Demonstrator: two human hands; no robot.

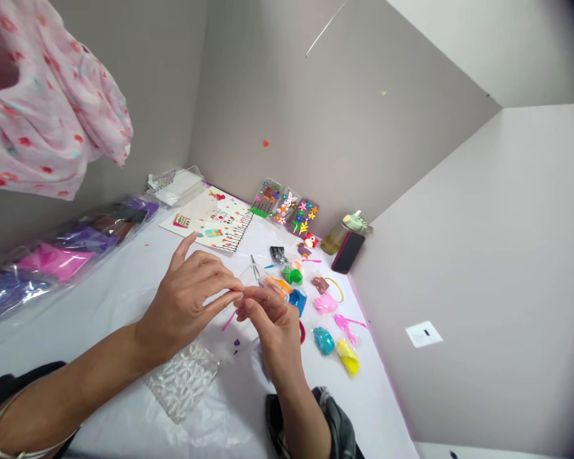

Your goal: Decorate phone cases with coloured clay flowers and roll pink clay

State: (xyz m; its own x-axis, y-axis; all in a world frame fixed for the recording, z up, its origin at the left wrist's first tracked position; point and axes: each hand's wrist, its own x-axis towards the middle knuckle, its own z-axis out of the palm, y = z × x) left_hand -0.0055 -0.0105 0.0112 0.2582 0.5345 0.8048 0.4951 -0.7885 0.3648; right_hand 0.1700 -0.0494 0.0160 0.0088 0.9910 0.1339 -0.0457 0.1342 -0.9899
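Observation:
My left hand (pixel 186 299) and my right hand (pixel 272 319) meet above the white-covered table, fingertips pinched together. Whatever is between them is too small or hidden to make out. Below the left wrist lies a clear square with a faceted pattern (pixel 185 384). Small dark purple bits (pixel 236 344) rest on the table under the hands, close to a thin pink stick (pixel 228 320). Just beyond my fingers are an orange packet (pixel 280 285), a blue packet (pixel 297 299), a green lump in wrap (pixel 293 275) and a slim metal tool (pixel 255 269). A red ring (pixel 301 331) is partly behind my right hand.
Pink (pixel 325 303), teal (pixel 323 341) and yellow packets (pixel 347 358) lie at the right. A phone (pixel 348 252) leans on a bottle (pixel 333 239) near decorated cases (pixel 286 205). A drawn sheet (pixel 215 220) lies at the back; bagged coloured packets (pixel 57 261) line the left.

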